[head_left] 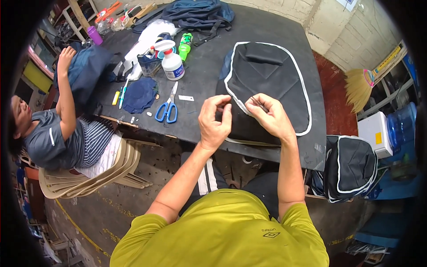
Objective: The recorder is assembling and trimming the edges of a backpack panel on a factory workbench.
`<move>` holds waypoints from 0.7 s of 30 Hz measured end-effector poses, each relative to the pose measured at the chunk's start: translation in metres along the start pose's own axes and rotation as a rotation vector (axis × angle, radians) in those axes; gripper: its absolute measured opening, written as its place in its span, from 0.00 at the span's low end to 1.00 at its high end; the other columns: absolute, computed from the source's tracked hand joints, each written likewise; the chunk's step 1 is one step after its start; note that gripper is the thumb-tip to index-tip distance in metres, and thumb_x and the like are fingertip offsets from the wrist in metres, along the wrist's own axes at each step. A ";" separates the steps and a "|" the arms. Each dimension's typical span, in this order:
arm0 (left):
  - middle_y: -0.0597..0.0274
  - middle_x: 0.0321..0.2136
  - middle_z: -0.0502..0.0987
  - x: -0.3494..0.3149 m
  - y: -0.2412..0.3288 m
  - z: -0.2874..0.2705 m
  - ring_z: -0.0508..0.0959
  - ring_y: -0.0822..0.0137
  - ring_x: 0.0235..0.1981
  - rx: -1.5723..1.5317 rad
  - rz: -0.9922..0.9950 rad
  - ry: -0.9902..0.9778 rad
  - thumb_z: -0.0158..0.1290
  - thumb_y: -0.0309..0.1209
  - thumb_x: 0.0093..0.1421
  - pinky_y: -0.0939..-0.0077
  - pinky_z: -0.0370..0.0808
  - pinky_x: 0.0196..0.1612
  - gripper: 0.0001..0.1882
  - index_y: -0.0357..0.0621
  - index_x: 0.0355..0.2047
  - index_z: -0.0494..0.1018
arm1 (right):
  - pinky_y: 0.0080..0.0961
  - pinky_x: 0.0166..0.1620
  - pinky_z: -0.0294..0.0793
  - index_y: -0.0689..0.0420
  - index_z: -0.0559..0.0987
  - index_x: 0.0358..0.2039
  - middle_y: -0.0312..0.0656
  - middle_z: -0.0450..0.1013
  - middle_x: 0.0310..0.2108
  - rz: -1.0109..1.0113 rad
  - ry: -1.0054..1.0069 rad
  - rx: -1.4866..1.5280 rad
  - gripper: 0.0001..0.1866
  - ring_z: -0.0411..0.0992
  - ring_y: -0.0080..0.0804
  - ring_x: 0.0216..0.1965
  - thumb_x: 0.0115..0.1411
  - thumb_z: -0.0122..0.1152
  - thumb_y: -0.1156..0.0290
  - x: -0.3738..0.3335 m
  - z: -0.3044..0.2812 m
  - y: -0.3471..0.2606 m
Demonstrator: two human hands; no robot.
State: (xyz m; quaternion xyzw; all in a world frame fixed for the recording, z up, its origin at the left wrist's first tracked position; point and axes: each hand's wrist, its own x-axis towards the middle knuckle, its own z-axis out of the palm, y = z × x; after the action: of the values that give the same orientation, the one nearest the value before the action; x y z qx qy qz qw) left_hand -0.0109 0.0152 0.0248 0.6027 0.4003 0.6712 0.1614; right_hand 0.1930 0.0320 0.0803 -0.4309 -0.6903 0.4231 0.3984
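A black backpack (271, 89) with white piping around its front panel lies on the dark table in front of me. Over its near left edge, my left hand (215, 122) has thumb and fingertips brought together; anything pinched there is too small to name. My right hand (272, 116) is closed around a small, thin dark tool (259, 104), mostly hidden by the fingers, close to the white piping. Left of my left hand lie blue-handled scissors (167, 111) with their blades pointing away, and a small white strip (186, 98).
On the table (262, 22) stand a white spray bottle (172, 64), a green bottle (185, 46) and dark fabric pieces (139, 95). Another backpack (356, 164) sits at the right. A co-worker (66, 124) sits at the left, handling dark blue fabric (86, 66).
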 end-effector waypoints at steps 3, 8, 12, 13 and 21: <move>0.55 0.46 0.85 0.002 0.004 0.002 0.86 0.64 0.42 0.024 0.038 -0.024 0.62 0.14 0.64 0.73 0.83 0.45 0.15 0.38 0.50 0.83 | 0.20 0.33 0.68 0.64 0.82 0.37 0.25 0.73 0.28 -0.039 0.026 -0.029 0.11 0.65 0.11 0.32 0.72 0.68 0.67 -0.002 0.002 -0.007; 0.57 0.45 0.85 0.008 0.007 0.000 0.85 0.61 0.43 0.117 0.170 -0.036 0.65 0.15 0.60 0.71 0.83 0.44 0.17 0.41 0.49 0.85 | 0.18 0.33 0.67 0.63 0.83 0.38 0.24 0.75 0.30 0.113 -0.031 0.079 0.11 0.67 0.10 0.32 0.73 0.67 0.67 0.010 -0.005 0.003; 0.62 0.42 0.86 0.016 0.012 0.002 0.84 0.59 0.41 0.209 0.277 -0.035 0.70 0.19 0.55 0.65 0.80 0.45 0.17 0.47 0.46 0.87 | 0.16 0.32 0.65 0.59 0.83 0.37 0.23 0.74 0.30 0.252 -0.076 0.309 0.10 0.66 0.09 0.30 0.75 0.65 0.66 0.016 -0.006 0.000; 0.63 0.42 0.85 0.016 0.007 0.001 0.84 0.60 0.41 0.250 0.328 -0.068 0.71 0.20 0.55 0.65 0.79 0.44 0.17 0.48 0.45 0.87 | 0.15 0.32 0.64 0.58 0.83 0.37 0.23 0.74 0.30 0.245 -0.074 0.323 0.10 0.65 0.09 0.30 0.75 0.65 0.66 0.018 -0.005 -0.001; 0.59 0.36 0.80 0.002 0.022 -0.001 0.82 0.55 0.37 0.229 0.301 -0.202 0.67 0.20 0.56 0.62 0.75 0.42 0.10 0.45 0.36 0.79 | 0.15 0.37 0.66 0.58 0.83 0.36 0.21 0.75 0.32 0.205 -0.118 0.304 0.09 0.67 0.09 0.33 0.74 0.66 0.68 0.023 -0.010 0.007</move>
State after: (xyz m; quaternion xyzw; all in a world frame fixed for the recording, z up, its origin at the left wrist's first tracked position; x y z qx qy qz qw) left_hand -0.0068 0.0023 0.0429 0.7343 0.3611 0.5741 0.0293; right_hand 0.1968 0.0575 0.0811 -0.4084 -0.5929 0.5856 0.3725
